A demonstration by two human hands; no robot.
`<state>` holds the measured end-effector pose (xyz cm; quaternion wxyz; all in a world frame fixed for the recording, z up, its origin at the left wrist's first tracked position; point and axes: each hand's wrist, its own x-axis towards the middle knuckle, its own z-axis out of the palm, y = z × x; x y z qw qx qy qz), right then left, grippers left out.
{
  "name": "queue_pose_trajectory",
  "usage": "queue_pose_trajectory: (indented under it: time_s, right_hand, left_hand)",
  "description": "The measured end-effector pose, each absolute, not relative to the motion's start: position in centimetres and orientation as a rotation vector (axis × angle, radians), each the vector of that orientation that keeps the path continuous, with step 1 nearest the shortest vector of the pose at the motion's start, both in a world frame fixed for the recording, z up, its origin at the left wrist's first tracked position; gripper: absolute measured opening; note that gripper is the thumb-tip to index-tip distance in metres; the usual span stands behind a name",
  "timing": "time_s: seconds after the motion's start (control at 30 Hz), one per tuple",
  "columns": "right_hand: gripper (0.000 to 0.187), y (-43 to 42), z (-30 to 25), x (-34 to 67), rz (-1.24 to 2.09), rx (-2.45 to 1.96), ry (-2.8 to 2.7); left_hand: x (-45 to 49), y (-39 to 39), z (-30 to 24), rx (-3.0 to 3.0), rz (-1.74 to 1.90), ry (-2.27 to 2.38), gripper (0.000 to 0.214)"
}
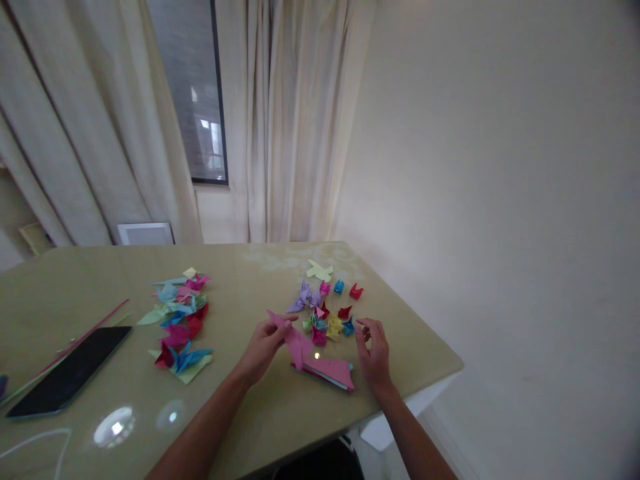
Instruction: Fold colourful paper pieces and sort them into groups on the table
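Between the thumb and fingers of my left hand (267,345) is a folded piece of pink paper (298,346), held up off the table with a pointed end at the upper left. Its lower end overlaps a stack of pink paper (332,371) lying on the table. My right hand (373,350) is to the right of the stack, fingers curled but apart, with nothing visible in them. Just beyond both hands is a group of small origami pieces, among them a purple one (305,296), a yellow one (334,327) and a blue one (349,326).
On the left of the table (240,280) lies a column of colourful origami pieces (183,327). Further left are a black tablet (70,373), a thin pink stick (90,339) and a white cable (37,437). A pale green paper cross (320,270) lies toward the back. A wall borders the right side.
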<state>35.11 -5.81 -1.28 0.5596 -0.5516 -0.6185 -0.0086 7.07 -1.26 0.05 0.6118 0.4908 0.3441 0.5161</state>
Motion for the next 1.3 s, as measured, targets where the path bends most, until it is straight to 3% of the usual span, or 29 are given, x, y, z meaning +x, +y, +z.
queue_pose_trajectory:
  time_s: [0.1,0.2,0.27,0.4,0.5,0.77,0.93,1.17,1.3]
  right_hand:
    - [0.038,-8.1,-1.0,34.1,-0.033,-1.189,-1.674]
    - [0.06,-11.0,-1.1,32.3,-0.045,-1.076,-2.005]
    - [0.066,-12.5,-1.3,31.0,-0.062,-1.062,-2.063]
    - [0.028,-13.3,-1.6,29.6,0.008,-1.14,-1.806]
    - [0.02,-13.1,-1.6,29.8,0.163,-1.169,-1.688]
    - [0.014,-13.2,-3.0,30.5,0.097,-1.221,-1.707]
    - [0.017,-13.4,-4.1,30.9,0.052,-1.261,-1.648]
    - [0.007,-13.0,-2.9,31.8,0.12,-1.444,-1.769]
    - [0.013,-12.0,-1.6,31.9,0.248,-1.566,-1.856]
  left_hand:
    - [7.9,-1.9,-0.4,1.202,1.169,0.807,0.051]
    - [8.5,-2.7,-0.6,1.182,1.105,0.747,0.044]
    - [8.7,-3.2,-0.5,1.209,1.014,0.67,0.041]
    - [8.9,-4.1,0.0,1.303,0.871,0.606,0.042]
    - [9.0,-4.2,0.0,1.338,0.825,0.646,0.042]
    - [8.7,-3.1,-1.7,2.057,0.904,0.864,0.028]
    - [8.8,-3.2,-2.5,2.343,0.701,0.888,0.041]
    - [9.3,-2.8,-3.4,2.581,0.617,0.855,0.028]
    - [9.6,-2.7,-3.1,2.705,0.48,0.874,0.021]
